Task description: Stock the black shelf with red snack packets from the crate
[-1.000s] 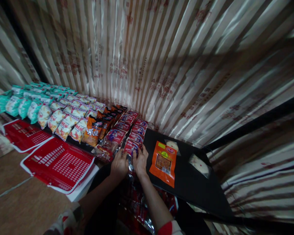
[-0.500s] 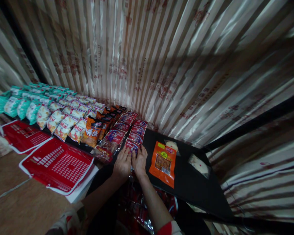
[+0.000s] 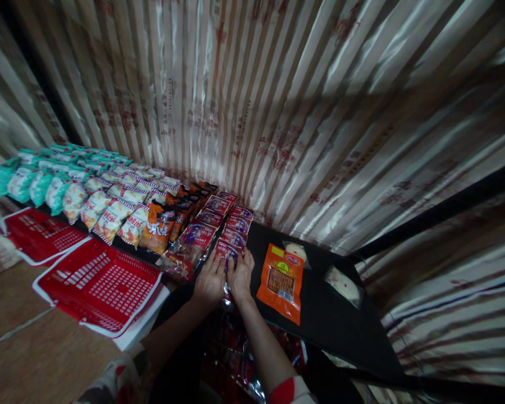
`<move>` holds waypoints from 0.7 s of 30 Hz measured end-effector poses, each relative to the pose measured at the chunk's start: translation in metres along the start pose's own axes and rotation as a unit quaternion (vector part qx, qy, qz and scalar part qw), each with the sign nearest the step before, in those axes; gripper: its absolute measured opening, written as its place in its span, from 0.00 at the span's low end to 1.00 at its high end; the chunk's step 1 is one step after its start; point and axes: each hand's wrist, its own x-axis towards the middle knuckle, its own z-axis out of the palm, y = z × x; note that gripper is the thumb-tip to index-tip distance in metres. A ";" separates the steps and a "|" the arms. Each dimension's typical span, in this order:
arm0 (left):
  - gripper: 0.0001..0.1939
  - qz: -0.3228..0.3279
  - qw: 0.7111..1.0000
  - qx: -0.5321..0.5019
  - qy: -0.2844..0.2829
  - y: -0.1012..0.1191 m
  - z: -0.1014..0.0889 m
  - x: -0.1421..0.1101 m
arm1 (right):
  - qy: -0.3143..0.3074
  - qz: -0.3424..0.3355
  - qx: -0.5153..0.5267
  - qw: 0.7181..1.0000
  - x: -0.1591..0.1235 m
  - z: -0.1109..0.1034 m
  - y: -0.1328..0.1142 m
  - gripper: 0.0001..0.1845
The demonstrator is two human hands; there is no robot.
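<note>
My left hand [image 3: 210, 281] and right hand [image 3: 241, 276] touch a red packet [image 3: 227, 248] at the near end of its row [image 3: 238, 224] on the black table [image 3: 326, 322]; its long axis runs toward the curtain [image 3: 231, 101], leaning slightly right; in this gloom I cannot tell whether either pinches it.

Two bare forearms [image 3: 263, 342] reach forward from patterned sleeves [image 3: 124, 373], converging at the near edge of the black counter [image 3: 332, 325]. The left hand [image 3: 209, 280] and right hand [image 3: 240, 274] lie close side by side, backs up, fingers pointing away from the body, palms hidden.
</note>
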 end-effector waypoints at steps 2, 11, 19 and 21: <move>0.20 0.004 1.000 -0.006 -0.012 0.000 0.001 0.000 | 0.004 0.004 0.004 1.000 0.000 0.001 0.000 0.25; 0.21 0.014 1.000 -0.016 0.001 -0.003 0.008 -0.003 | -0.023 0.009 -0.019 1.000 -0.003 0.000 0.003 0.26; 0.21 0.013 1.000 -0.001 0.013 -0.002 0.012 -0.007 | -0.039 0.035 -0.058 0.997 -0.006 0.001 0.004 0.26; 0.21 0.012 1.000 0.008 0.013 -0.001 0.013 -0.008 | -0.045 0.037 -0.059 0.997 -0.006 0.001 0.004 0.26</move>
